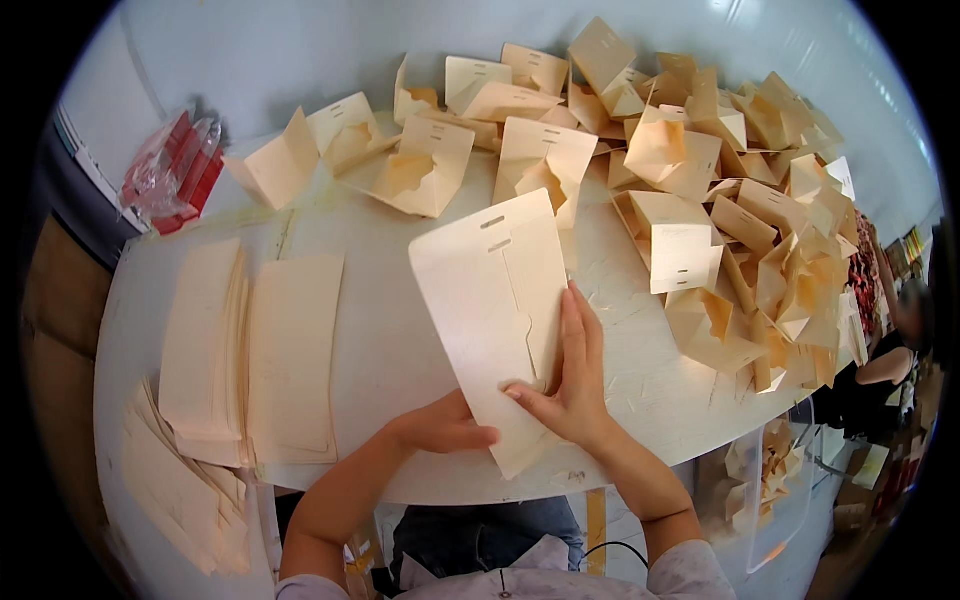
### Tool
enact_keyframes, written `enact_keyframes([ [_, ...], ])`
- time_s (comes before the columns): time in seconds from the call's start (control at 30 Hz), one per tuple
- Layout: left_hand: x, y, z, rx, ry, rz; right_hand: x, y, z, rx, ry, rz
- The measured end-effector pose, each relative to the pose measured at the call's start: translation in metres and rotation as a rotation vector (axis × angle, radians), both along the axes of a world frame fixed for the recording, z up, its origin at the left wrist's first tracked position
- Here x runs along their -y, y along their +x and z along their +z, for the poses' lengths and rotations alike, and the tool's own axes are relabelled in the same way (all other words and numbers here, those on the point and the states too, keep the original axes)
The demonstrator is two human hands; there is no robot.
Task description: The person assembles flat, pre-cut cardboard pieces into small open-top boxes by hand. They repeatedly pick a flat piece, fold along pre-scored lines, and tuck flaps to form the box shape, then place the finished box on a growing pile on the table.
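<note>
A flat, cream paperboard box blank (470, 290) is tilted over the near middle of the table, with two short slots near its top and a wavy-edged flap along its right side. My right hand (575, 375) grips its right edge, thumb on the front face and fingers along the side. My left hand (445, 425) holds the lower left edge; its thumb lies across the front, and its other fingers are hidden behind the board. On the left lie stacks of similar flat blanks (295, 360), (200, 345), with a fanned, slipping stack (185, 490) nearest me.
Many opened-up cream paperboard boxes (685, 150) are heaped along the back and right of the white table (375, 300). Red packs in clear plastic (175, 170) sit at the back left. A clear bin (780, 490) with more board pieces stands lower right; another person (885, 370) is beyond.
</note>
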State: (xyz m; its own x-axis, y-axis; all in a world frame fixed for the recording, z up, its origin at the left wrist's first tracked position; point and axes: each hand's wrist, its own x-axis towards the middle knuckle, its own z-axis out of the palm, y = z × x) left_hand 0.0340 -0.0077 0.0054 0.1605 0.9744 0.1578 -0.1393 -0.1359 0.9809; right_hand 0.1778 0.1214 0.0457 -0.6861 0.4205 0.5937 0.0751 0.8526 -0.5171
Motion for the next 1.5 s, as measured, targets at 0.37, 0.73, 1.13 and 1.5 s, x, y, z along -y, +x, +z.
enact_keyframes([
  [0.37, 0.000, -0.009, 0.017, 0.000, 0.125, 0.601, 0.008, -0.025, 0.026, 0.068, 0.095, 0.029],
  [0.73, -0.001, -0.013, 0.026, 0.004, -0.100, 0.582, -0.013, -0.028, 0.042, 0.238, -0.572, 0.106],
  [1.13, -0.004, -0.015, 0.014, -0.044, 0.024, 0.627, -0.008, -0.020, 0.033, 0.373, -0.581, 0.060],
  [1.5, -0.001, -0.001, 0.022, -0.288, 0.047, 0.545, -0.006, -0.021, 0.022, 0.226, -0.419, 0.004],
])
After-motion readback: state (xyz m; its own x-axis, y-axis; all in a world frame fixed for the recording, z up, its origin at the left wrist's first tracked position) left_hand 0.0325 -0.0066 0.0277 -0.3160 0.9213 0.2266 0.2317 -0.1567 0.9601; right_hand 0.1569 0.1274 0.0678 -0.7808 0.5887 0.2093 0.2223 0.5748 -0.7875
